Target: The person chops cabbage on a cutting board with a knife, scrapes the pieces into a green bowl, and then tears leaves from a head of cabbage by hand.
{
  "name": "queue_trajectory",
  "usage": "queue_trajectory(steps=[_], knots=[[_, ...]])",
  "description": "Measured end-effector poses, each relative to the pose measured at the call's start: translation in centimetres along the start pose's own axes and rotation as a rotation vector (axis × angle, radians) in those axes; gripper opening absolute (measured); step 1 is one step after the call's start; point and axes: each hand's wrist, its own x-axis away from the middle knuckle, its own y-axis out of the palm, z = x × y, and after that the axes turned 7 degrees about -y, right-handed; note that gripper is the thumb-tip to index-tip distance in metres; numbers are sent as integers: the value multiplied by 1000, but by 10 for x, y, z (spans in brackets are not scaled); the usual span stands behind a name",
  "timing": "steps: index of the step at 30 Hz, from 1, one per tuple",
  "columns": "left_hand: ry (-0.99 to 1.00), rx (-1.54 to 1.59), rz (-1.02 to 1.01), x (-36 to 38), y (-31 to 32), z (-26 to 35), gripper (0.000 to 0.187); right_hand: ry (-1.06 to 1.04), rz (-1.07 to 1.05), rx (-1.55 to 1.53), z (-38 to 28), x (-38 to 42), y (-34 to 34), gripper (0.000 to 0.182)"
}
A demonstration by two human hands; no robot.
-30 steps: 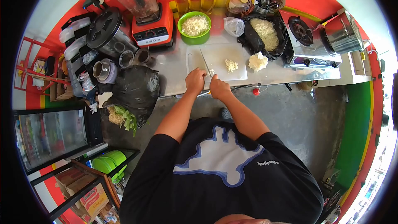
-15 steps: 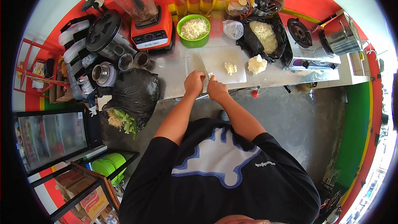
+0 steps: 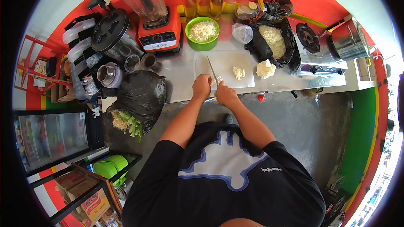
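My right hand (image 3: 227,94) is wrapped round the handle of a kitchen knife (image 3: 212,68), whose long blade points away from me over the white cutting board (image 3: 229,59). Just left of the blade, my left hand (image 3: 202,86) is closed near the board's front edge; what lies in its fingers is mostly hidden. Small pale cut bits (image 3: 219,78) lie beside the blade. Farther right on the board is a heap of pale chopped pieces (image 3: 239,72). A cream-white, ragged-looking clump (image 3: 265,69) sits on the metal counter off the board's right side.
Behind the board stands a green bowl (image 3: 202,45) of pale shreds, with a red blender (image 3: 158,38) to its left. A black bag (image 3: 288,44) holding more shreds is beside the stove (image 3: 313,61). Another black bag (image 3: 141,94) with leafy greens lies left. Pump bottles (image 3: 203,2) line the wall.
The whole view has shifted slightly, so the counter appears a little lower and to the right. Both hands stay at the board, with the knife still in my right hand.
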Motion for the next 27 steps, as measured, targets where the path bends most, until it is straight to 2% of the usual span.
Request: queue_trajectory(steps=[5, 8, 10, 14, 17, 19, 23, 25, 27], knots=[[2, 1, -21, 5, -10, 8, 9, 16, 26, -24, 0, -7, 13, 37], [80, 41, 13, 6, -6, 2, 5, -6, 71, -49, 1, -13, 7, 36], [184, 73, 54, 4, -3, -3, 5, -9, 9, -14, -1, -7, -4, 36], [204, 72, 23, 2, -3, -6, 7, 10, -3, -9, -5, 2, 6, 37], [293, 52, -5, 6, -6, -12, 9, 2, 48, -21, -5, -1, 17, 40], [431, 90, 5, 9, -11, -13, 11, -20, 100, -31, -5, -8, 10, 43], [392, 121, -44, 4, -11, -13, 12, -6, -28, -14, -6, -1, -3, 38], [305, 145, -41, 2, -9, -13, 11, -3, -24, -9, -6, 5, 5, 37], [302, 149, -36, 3, -9, -12, 10, -6, -18, 7, -4, 3, 11, 36]])
